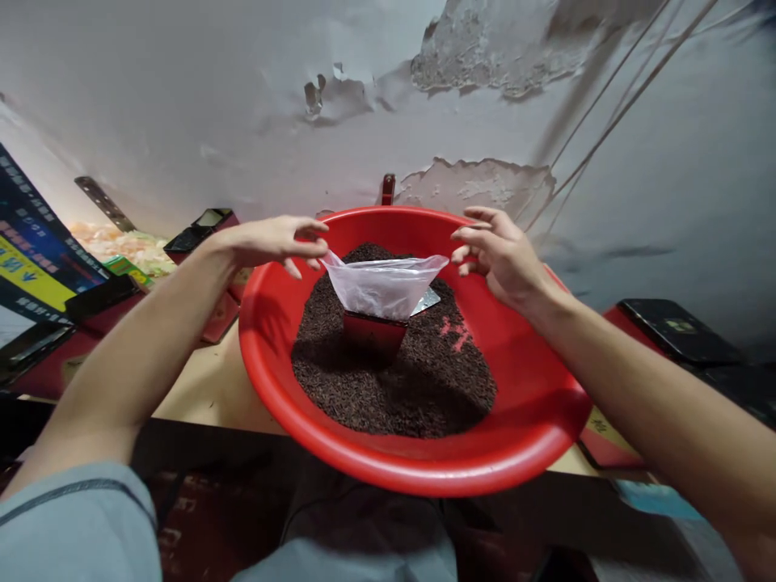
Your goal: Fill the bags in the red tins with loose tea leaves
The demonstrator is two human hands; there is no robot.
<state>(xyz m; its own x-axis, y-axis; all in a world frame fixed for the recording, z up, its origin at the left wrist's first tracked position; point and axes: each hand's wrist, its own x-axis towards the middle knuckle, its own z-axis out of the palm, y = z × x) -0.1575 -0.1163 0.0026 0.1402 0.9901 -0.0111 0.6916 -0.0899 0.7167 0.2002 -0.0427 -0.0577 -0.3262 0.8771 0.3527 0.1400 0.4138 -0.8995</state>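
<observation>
A clear plastic bag (388, 284) stands with its mouth spread wide, its lower part inside a small dark red box (374, 335). The box sits on dark, grain-like loose material (339, 396) in a large red basin (418, 477). At the bag's left corner is my left hand (284, 241), fingers apart and the fingertips at or touching the plastic. My right hand (500, 255) hovers just off the right corner with loosely curled, separated fingers. Behind the bag, a silvery flat piece (428, 301) lies partly hidden on the dark material.
The basin rests on a pale tabletop (206, 388). Dark red and black boxes (209, 230) stand at the left, with another black-topped box (672, 327) at the right. Pinkish bits (456, 333) lie in the basin. A peeling wall (364, 145) rises behind.
</observation>
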